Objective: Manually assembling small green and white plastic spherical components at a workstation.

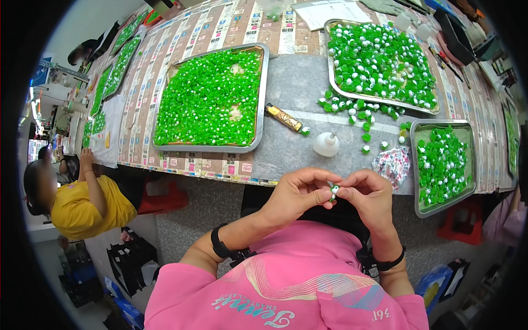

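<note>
Just past the table's near edge, both my hands meet at a small green-and-white piece (334, 190), pinched between the fingertips. My left hand (300, 193) has thumb and forefinger closed on it from one side. From the other side the fingers of my right hand (369, 195) press on it too. Beyond them stands a white squeeze bottle (326, 144) with a thin tip. Several loose green pieces with white balls (352, 112) lie scattered to its right. A crumpled floral cloth (392, 166) rests by the edge.
A large tray (266, 82) of green pieces lies left of the grey mat (291, 71). Another large tray (330, 60) sits far right, with a smaller one (413, 165) nearer. A brown-yellow wrapper (284, 118) is mid-table. A person in yellow (93, 206) sits at left.
</note>
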